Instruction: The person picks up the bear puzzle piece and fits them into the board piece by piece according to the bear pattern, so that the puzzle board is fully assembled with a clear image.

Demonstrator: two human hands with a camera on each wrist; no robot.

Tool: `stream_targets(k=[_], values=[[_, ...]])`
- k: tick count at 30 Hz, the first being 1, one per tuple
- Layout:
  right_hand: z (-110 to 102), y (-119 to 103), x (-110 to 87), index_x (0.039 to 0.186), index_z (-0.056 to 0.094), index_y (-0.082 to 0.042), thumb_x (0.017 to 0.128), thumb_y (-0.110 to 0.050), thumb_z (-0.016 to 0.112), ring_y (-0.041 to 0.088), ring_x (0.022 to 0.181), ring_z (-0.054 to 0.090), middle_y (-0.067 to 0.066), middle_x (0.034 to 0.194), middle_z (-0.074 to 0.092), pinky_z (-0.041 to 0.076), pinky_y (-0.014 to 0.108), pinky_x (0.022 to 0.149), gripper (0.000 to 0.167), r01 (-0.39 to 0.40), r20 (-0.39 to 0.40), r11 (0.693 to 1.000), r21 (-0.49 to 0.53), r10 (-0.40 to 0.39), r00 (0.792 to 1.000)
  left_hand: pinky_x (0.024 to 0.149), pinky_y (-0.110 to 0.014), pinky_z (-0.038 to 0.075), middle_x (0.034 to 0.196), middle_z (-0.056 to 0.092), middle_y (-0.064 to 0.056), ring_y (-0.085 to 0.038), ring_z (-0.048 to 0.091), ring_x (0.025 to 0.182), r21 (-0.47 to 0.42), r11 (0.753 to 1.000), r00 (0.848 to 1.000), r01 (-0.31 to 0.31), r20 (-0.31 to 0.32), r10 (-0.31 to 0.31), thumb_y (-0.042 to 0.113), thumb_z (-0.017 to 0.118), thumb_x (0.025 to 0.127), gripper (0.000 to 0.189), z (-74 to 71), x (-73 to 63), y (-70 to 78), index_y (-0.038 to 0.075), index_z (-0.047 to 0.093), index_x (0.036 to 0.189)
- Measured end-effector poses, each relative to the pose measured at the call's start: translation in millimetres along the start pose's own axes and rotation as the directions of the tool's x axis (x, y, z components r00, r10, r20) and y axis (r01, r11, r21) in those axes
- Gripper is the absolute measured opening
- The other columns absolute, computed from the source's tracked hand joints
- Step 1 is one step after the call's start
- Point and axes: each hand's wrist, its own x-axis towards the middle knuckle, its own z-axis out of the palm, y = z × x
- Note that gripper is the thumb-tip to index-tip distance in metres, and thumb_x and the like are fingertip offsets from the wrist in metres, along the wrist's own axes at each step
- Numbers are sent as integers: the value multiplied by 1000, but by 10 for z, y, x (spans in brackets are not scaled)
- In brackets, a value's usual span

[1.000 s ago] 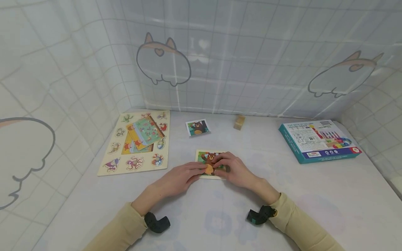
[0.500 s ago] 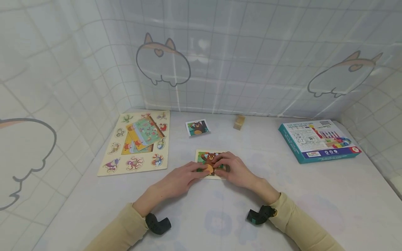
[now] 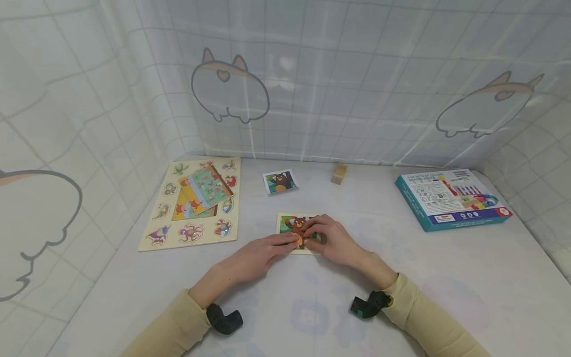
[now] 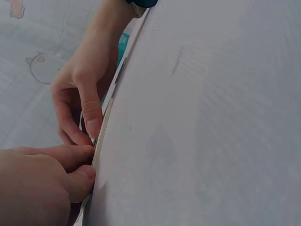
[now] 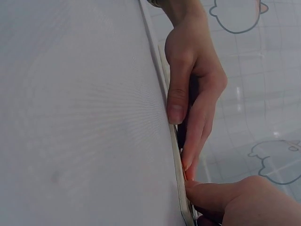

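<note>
A small bear jigsaw puzzle point(image 3: 285, 223) in a pale wooden tray lies flat before me, partly covered by both hands. My left hand point(image 3: 260, 254) reaches in from the left, its fairly straight fingertips resting on the bear's orange belly piece point(image 3: 296, 241). From the right, the bent fingers and thumb of my right hand point(image 3: 336, 242) touch down on the puzzle's right half, fingertips close to the left ones. I cannot tell whether they pinch a piece. In the right wrist view an orange sliver point(image 5: 185, 170) shows at the left fingertips.
Behind the puzzle lies a bear picture card point(image 3: 280, 182), with a small wooden block point(image 3: 339, 174) to its right. At the left, a wooden sea-animal board point(image 3: 178, 242) bears colourful picture cards point(image 3: 207, 186). A teal-edged box point(image 3: 455, 201) lies at the right. Patterned cloth walls surround the table.
My left fingertips have slid slightly right over the bear's orange belly and lie flatter on it. The right hand has hardly moved.
</note>
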Motion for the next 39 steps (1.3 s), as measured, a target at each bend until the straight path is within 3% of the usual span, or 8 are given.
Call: stream_targets(k=[19, 25, 29, 34, 39], values=[[2, 6, -9, 95, 76, -9, 86, -7, 78, 20, 108, 60, 4, 113, 68, 52, 40, 91, 9, -7, 5, 1000, 2, 7, 1000, 116, -41, 39, 159, 40, 2, -20, 36, 147, 24, 1000, 1000, -3, 2, 3, 0, 52, 101, 51, -8, 13, 9, 16, 48, 149], [-34, -25, -5, 97, 76, -8, 86, -8, 77, 22, 109, 60, 5, 114, 67, 52, 42, 93, 10, -27, 39, 1000, -12, 27, 999, 116, -42, 39, 158, 41, 2, -21, 37, 146, 8, 1000, 1000, 2, -4, -2, 0, 52, 100, 51, 10, 13, 2, 15, 49, 149], [-176, -36, -40, 103, 75, -6, 87, -9, 77, 23, 112, 60, 5, 116, 67, 52, 43, 96, 17, -51, 53, 998, -26, 53, 997, 116, -41, 39, 158, 41, 2, -21, 38, 146, 9, 1000, 1000, -6, -15, 6, -1, 52, 100, 50, 16, 16, 6, 15, 50, 148], [-436, 22, -173, 109, 73, -8, 87, -9, 77, 24, 116, 60, 3, 119, 67, 51, 47, 99, 22, -145, 29, 989, -12, 145, 989, 117, -41, 37, 158, 40, 3, -20, 37, 147, -5, 1000, 1000, 9, -7, -9, -1, 50, 101, 50, 3, 17, 14, 15, 50, 148], [-629, 127, -358, 111, 73, -13, 87, -15, 78, 22, 119, 60, -2, 121, 66, 51, 47, 100, 25, -227, 57, 974, -8, 227, 972, 118, -40, 36, 159, 39, 3, -20, 36, 147, -9, 1000, 1000, 23, 12, -23, -3, 49, 100, 52, -3, 23, 21, 16, 49, 149]])
